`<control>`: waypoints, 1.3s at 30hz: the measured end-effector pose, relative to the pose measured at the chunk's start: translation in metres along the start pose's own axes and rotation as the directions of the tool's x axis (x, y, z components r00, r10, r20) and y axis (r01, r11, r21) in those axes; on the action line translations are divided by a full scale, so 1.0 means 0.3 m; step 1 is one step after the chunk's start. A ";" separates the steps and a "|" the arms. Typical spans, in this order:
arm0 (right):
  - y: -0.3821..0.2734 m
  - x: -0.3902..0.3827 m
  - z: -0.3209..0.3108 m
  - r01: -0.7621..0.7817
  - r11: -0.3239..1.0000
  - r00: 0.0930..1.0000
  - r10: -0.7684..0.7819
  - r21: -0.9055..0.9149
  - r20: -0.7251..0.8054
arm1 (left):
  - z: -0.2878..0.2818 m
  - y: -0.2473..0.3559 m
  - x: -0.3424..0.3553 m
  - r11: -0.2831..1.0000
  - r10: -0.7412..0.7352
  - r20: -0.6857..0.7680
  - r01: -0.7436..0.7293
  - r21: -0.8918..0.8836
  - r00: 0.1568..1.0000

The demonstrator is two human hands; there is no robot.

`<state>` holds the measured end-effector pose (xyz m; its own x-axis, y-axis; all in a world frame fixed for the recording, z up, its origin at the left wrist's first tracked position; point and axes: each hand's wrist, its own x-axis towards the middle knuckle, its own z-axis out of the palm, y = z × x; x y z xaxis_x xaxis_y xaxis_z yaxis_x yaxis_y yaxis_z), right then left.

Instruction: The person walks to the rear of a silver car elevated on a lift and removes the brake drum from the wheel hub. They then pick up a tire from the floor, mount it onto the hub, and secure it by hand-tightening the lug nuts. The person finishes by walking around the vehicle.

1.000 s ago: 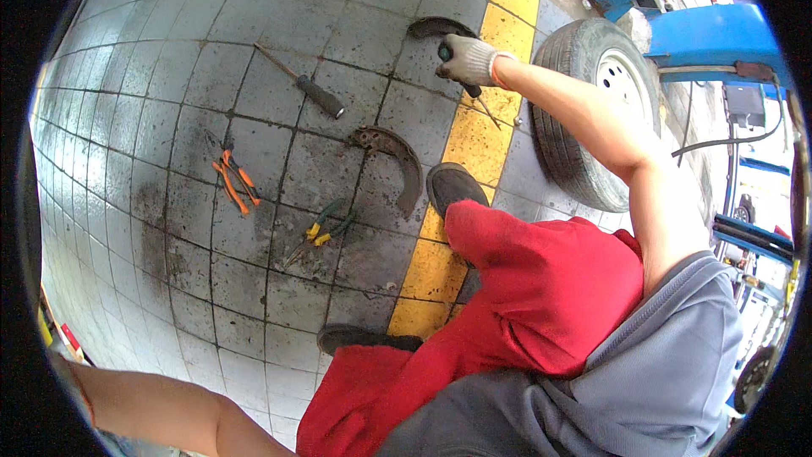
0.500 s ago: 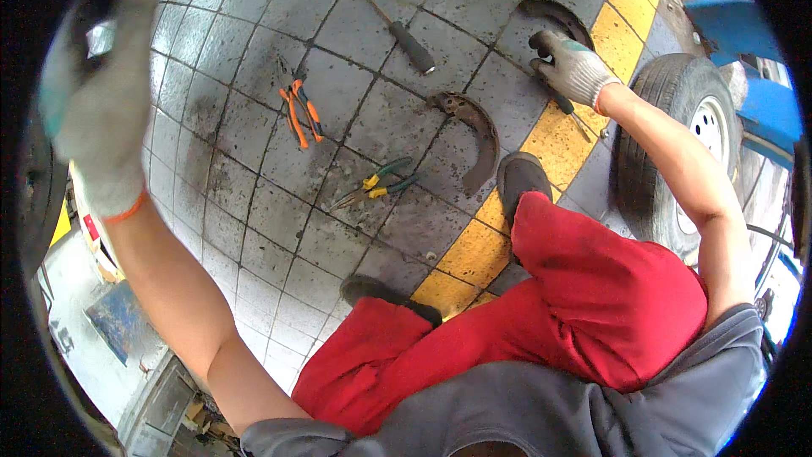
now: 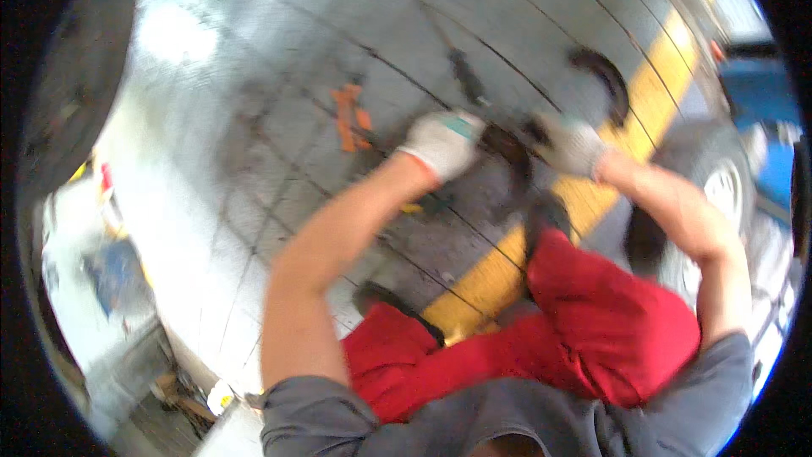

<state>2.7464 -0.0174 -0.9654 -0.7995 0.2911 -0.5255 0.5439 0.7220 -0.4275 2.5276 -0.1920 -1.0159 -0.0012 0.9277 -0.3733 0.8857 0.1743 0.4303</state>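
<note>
A: From the head view, where is the curved brake shoe?

B: Between the two gloved hands, short of the yellow stripe; blur hides whether it lies flat on the tiles or is slightly raised

A: And the hands?

B: The left hand is at its upper left end, apparently touching, but I can't tell if the fingers close on it. The right hand is just beside its upper right side, fingers bent; whether they grip anything, I can't tell

A: How would it handle?

B: I'd judge it metal: fairly heavy for its size, stiff, hardly fragile, though its outer face could chip if dropped. It looks grimy, so perhaps slippery in knit gloves

A: Best hold?

B: One hand at each end of the arc, I'd say, or a pinch across mid-curve. The second shoe lies well apart, beyond the right hand, and the screwdriver lies near the left hand's fingers
</note>
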 end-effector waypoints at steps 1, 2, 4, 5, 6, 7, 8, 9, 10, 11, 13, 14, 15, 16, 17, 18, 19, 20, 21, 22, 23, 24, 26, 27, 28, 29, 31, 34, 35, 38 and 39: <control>-0.019 0.022 -0.003 0.017 1.000 1.000 -0.017 0.001 -0.008 | 0.034 0.007 0.036 0.999 -0.024 -0.002 0.024 0.039 1.000; -0.012 0.035 0.021 0.018 0.998 1.000 -0.019 0.057 0.005 | 0.108 -0.032 0.055 0.997 0.051 -0.131 -0.044 0.061 0.990; -0.057 0.030 0.016 0.040 0.995 0.999 -0.036 0.096 -0.038 | 0.145 -0.034 0.059 0.993 -0.007 -0.062 0.014 0.117 0.998; -0.068 0.030 0.022 0.093 0.993 0.991 -0.085 0.071 -0.106 | 0.067 -0.010 0.031 0.995 -0.099 -0.085 0.099 0.001 0.991; -0.076 0.015 0.028 0.121 0.992 0.984 -0.114 0.043 -0.140 | -0.001 0.054 -0.008 0.974 -0.181 -0.082 0.167 -0.153 0.980; -0.108 0.019 0.007 0.168 0.983 0.972 -0.154 0.070 -0.175 | -0.049 0.072 -0.041 0.912 -0.226 -0.115 0.169 -0.373 0.967; -0.161 0.026 -0.021 0.208 0.973 0.958 -0.182 0.098 -0.222 | -0.107 0.070 -0.067 0.812 -0.259 -0.140 0.137 -0.567 0.956; -0.218 0.043 -0.049 0.258 0.958 0.938 -0.217 0.126 -0.272 | -0.150 0.051 -0.096 0.679 -0.297 -0.158 0.092 -0.728 0.942; -0.269 0.062 -0.075 0.336 0.939 0.882 -0.288 0.069 -0.374 | -0.181 0.031 -0.130 0.583 -0.296 -0.222 -0.008 -0.812 0.929; -0.327 0.087 -0.110 0.411 0.912 0.806 -0.364 -0.002 -0.466 | -0.211 0.008 -0.168 0.478 -0.303 -0.290 -0.119 -0.870 0.908; -0.455 0.095 -0.202 0.518 0.848 0.670 -0.482 -0.110 -0.565 | -0.310 0.010 -0.260 0.240 -0.343 -0.371 -0.301 -0.923 0.863; -0.553 0.074 -0.281 0.577 0.804 0.613 -0.544 -0.147 -0.573 | -0.390 0.036 -0.333 0.117 -0.393 -0.383 -0.368 -0.922 0.836; -0.638 0.070 -0.332 0.639 0.747 0.549 -0.608 -0.181 -0.573 | -0.415 0.031 -0.381 -0.083 -0.424 -0.311 -0.378 -0.922 0.851; -0.684 0.080 -0.355 0.675 0.698 0.481 -0.662 -0.240 -0.575 | -0.454 0.032 -0.430 -0.208 -0.402 -0.267 -0.372 -0.905 0.876; -0.713 0.094 -0.387 0.702 0.640 0.409 -0.721 -0.311 -0.560 | -0.486 0.039 -0.466 -0.188 -0.405 -0.316 -0.417 -0.889 0.858; -0.750 0.099 -0.408 0.726 0.576 0.335 -0.774 -0.377 -0.538 | -0.507 0.036 -0.511 -0.167 -0.411 -0.362 -0.459 -0.872 0.837; -0.790 0.090 -0.427 0.727 0.572 0.353 -0.786 -0.380 -0.508 | -0.518 0.013 -0.545 -0.168 -0.394 -0.389 -0.482 -0.860 0.833; -0.829 0.082 -0.439 0.742 0.561 0.351 -0.792 -0.368 -0.498 | -0.527 -0.011 -0.582 -0.169 -0.380 -0.418 -0.506 -0.846 0.825; -0.859 0.073 -0.452 0.750 0.557 0.355 -0.795 -0.358 -0.492 | -0.568 0.002 -0.624 -0.127 -0.427 -0.403 -0.495 -0.859 0.809; -0.892 0.058 -0.460 0.757 0.554 0.360 -0.797 -0.347 -0.486 | -0.588 -0.012 -0.659 -0.114 -0.405 -0.423 -0.503 -0.857 0.811; -0.943 0.033 -0.467 0.759 0.602 0.437 -0.752 -0.246 -0.493 | -0.598 -0.032 -0.699 -0.101 -0.392 -0.443 -0.517 -0.850 0.806; -0.995 0.004 -0.479 0.761 0.635 0.491 -0.698 -0.133 -0.521 | -0.610 -0.047 -0.730 -0.093 -0.372 -0.466 -0.532 -0.842 0.803; -1.092 -0.034 -0.511 0.733 0.674 0.596 -0.574 0.089 -0.562 | -0.661 -0.042 -0.790 -0.037 -0.426 -0.551 -0.622 -0.782 0.718; -1.149 -0.036 -0.531 0.782 0.619 0.515 -0.581 0.069 -0.630 | -0.683 -0.039 -0.823 -0.056 -0.455 -0.595 -0.688 -0.724 0.663; -1.215 -0.057 -0.569 0.801 0.599 0.434 -0.582 -0.001 -0.687 | -0.696 -0.060 -0.847 -0.040 -0.471 -0.624 -0.722 -0.691 0.623; -1.289 -0.083 -0.608 0.770 0.628 0.369 -0.580 -0.110 -0.726 | -0.707 -0.081 -0.859 -0.034 -0.478 -0.651 -0.753 -0.657 0.590; -1.401 -0.071 -0.684 0.695 0.599 0.145 -0.658 -0.398 -0.739 | -0.729 -0.138 -0.894 0.120 -0.538 -0.689 -0.765 -0.633 0.485; -1.490 0.011 -0.774 0.465 0.500 -0.115 -0.784 -0.730 -0.610 | -0.759 -0.160 -0.947 0.293 -0.620 -0.741 -0.799 -0.525 0.259; -1.514 0.027 -0.787 0.413 0.522 -0.105 -0.787 -0.746 -0.608 | -0.783 -0.153 -0.980 0.341 -0.633 -0.749 -0.800 -0.495 0.194; -1.545 0.060 -0.809 0.298 0.535 -0.107 -0.804 -0.791 -0.584 | -0.833 -0.214 -1.023 0.631 -0.523 -0.845 -0.717 -0.296 -0.112; -1.546 0.072 -0.816 0.289 0.526 -0.109 -0.812 -0.800 -0.573 | -0.852 -0.242 -1.028 0.714 -0.509 -0.843 -0.633 -0.300 -0.174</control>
<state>2.4146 -0.1924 -0.5983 -0.5008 -0.2581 0.8262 -0.1491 0.9660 0.2115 2.3452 -0.4063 -0.7220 -0.8420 0.0276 0.5388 0.4936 -0.3637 0.7900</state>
